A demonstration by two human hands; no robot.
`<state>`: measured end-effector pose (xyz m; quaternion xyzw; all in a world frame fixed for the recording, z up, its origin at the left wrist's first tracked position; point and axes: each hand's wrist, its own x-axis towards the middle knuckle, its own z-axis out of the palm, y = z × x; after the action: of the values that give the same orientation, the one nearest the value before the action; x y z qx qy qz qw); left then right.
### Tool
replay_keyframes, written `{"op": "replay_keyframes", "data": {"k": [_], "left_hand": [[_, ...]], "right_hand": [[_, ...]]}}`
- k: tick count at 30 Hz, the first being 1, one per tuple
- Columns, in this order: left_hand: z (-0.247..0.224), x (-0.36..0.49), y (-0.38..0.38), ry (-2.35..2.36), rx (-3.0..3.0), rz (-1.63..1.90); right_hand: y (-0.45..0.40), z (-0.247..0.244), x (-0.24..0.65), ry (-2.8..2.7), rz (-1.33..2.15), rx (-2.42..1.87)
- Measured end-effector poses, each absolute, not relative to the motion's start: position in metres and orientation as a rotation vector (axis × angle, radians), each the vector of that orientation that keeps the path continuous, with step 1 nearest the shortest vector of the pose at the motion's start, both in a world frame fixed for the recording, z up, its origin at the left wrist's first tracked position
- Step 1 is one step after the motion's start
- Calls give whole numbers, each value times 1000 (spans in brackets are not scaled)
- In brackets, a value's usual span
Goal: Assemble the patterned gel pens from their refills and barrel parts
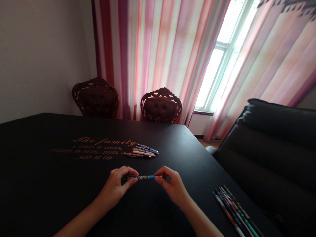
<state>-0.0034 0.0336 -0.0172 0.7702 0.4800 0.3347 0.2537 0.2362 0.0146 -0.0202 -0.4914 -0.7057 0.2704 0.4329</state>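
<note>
Between my two hands a slim pen [144,177] lies level, with a patterned barrel and a blue section towards its right end. My left hand [120,181] pinches the left part of it between thumb and fingers. At the blue end, my right hand [171,182] pinches the tip the same way. Just beyond my hands, a small pile of pens [143,151] rests on the black table [61,187], some white, some patterned, some with blue ends. A second group of long pens [237,210] lies side by side at the lower right, cut off by the frame's bottom edge.
Gold lettering [98,148] is printed on the tabletop left of the pile. Two carved wooden chairs, one left [96,98] and one in the middle [161,107], stand behind the far edge. A black leather armchair [271,154] stands close to the table's right edge.
</note>
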Motion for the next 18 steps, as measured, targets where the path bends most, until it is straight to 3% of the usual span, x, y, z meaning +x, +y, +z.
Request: {"op": "replay_keyframes", "data": {"k": [6,18], "left_hand": [[-15,1,26,1190,2288,913],[-20,-6,34,1296,2111,935]], "right_hand": [[14,-25,231,-1800,657,-1291],[17,-21,240,-1739,643,-1275]]}}
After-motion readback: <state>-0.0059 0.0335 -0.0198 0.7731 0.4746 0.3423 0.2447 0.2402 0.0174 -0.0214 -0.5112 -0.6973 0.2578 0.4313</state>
